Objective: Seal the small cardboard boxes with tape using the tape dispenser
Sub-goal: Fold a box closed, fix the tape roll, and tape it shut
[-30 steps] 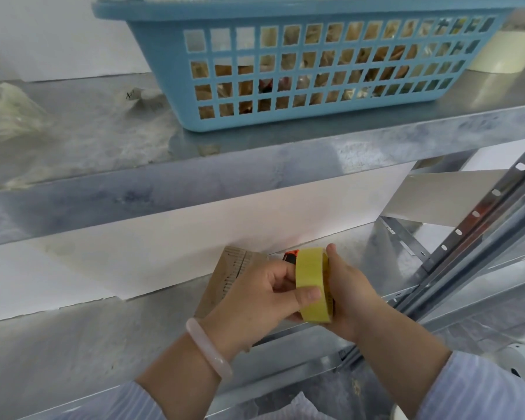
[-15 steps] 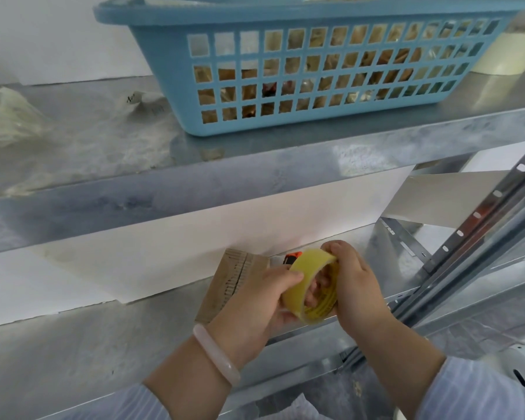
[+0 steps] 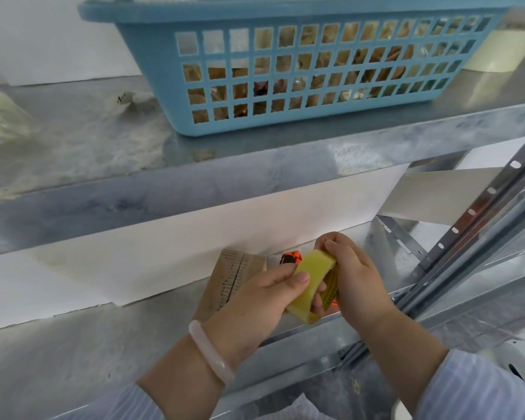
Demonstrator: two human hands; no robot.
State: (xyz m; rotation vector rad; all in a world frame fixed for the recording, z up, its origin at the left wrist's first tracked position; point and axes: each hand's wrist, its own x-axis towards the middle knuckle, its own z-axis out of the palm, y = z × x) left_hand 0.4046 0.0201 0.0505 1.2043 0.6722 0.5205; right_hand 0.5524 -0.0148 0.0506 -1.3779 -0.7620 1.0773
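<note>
1. Tape roll (image 3: 311,278), yellow, between the two grips, tilted, open side turned toward the right grip.
2. Left grip (image 3: 264,301): wrapped round the near, lower part of the roll, thumb flat on the outer band, fingertips hooked into the core. Firm hold on the roll.
3. Right grip (image 3: 358,283): fingers curled at the roll's top edge, pinching there. Judged to be picking for the free tape end; no lifted end discernible.
4. Cardboard box (image 3: 231,278): just beyond the left grip, on the shelf (image 3: 73,353), partly hidden by that grip. Long side running away from the grips, leaning slightly left. Flap state not discernible.
5. Orange-and-black tool (image 3: 291,257): beyond the roll, between the box and the right grip, mostly hidden. Possibly the dispenser; cannot confirm.
6. Blue basket (image 3: 300,122): on the shelf above both grips, not involved.
7. Deciding relation: box beyond and to the left of the roll, nearer the left grip than the right.
8. Judgement on the coming move: with an end freed, only a short carry forward and leftward from the grips to reach the box. Right grip better placed to draw tape, left to steady the roll.
9. Risk, judged: tape end hard to lift from the band; possible sticking to fingers on the way to the box.
</note>
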